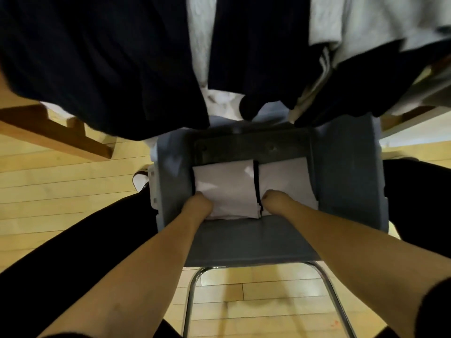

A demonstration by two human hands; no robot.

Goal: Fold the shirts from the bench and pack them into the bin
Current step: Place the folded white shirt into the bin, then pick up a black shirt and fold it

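Forearms reach down into the bin [346,181], a grey tub resting on a metal frame [192,301] over a wood floor [48,191]. Left hand [199,207] and right hand [273,202] each press on a folded white shirt: left shirt [227,186], right shirt [288,181], side by side on the bin's bottom (fingers hidden, so I cannot tell their grip). Beyond, dark and grey shirts [97,57] hang over the wooden bench [48,132].
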